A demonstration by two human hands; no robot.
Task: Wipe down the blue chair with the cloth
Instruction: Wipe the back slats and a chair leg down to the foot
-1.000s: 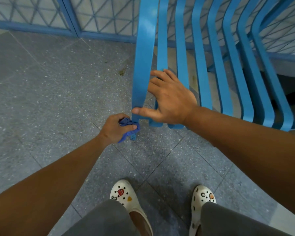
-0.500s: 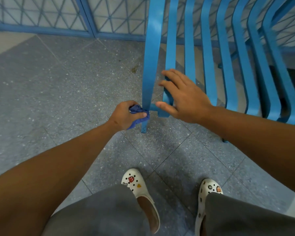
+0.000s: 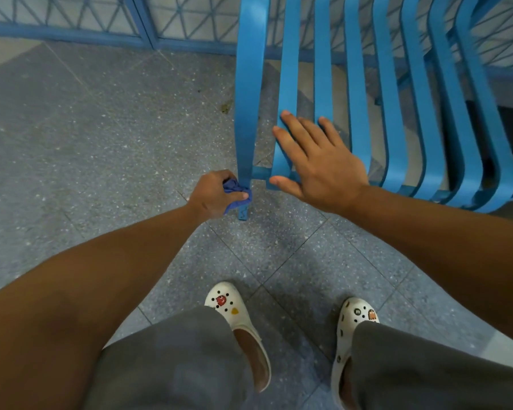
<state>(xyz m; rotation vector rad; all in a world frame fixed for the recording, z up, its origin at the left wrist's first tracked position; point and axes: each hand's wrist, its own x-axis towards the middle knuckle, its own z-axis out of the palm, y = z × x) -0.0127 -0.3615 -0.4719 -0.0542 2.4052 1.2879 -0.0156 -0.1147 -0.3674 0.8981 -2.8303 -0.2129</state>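
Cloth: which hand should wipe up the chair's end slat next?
Left hand: it grips the cloth against that slat. The right hand is flat over the seat, empty.

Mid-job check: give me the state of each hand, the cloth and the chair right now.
left hand: grips the cloth against the chair leg
right hand: open, fingers straight over the slats
cloth: bunched, pressed to the leg
blue chair: upright on the floor

floor [image 3: 101,143]: grey speckled tiles, fills frame
chair leg [image 3: 243,213]: stands on floor, centre
clogs [image 3: 237,318]: white, lower centre, on floor
debris [image 3: 226,107]: small speck, upper centre
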